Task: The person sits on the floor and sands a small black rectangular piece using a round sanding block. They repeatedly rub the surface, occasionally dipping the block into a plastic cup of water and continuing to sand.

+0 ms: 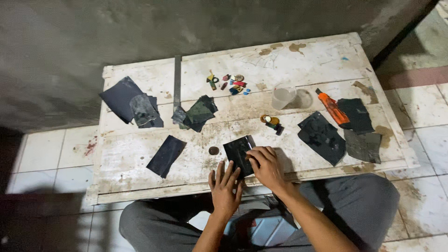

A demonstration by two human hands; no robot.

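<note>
Head view, left hand: the left hand (pixel 225 186) lies flat with the fingers spread, released, at the near edge of the worn white wooden table (pixel 140 186); its fingertips touch the lower edge of the small shiny black sheet of sandpaper (pixel 237 153).
Head view, right hand: the right hand (pixel 265 164) is bent, fingers curled down, and presses on the right side of this same black sheet; I cannot tell if something small is under the fingers.
Black sheet: it lies flat on the table, near the front edge, between the two hands.
Just beside: a small round brown coin-like disc (pixel 213 150) is left of the sheet, apart from it.
Further left: a dark blue rectangular sheet (pixel 165 156) lies tilted.
Back left: a pile of dark grey sheets (pixel 132 102).
Middle: folded dark green-black sheets (pixel 198 113), and behind them a group of small coloured stones (pixel 232 84).
Right side: a clear plastic cup (pixel 283 97), an orange utility knife (pixel 332 107), and more black sheets (pixel 323 137).
Person: sits with grey trousers (pixel 364 200) under the table edge.
</note>
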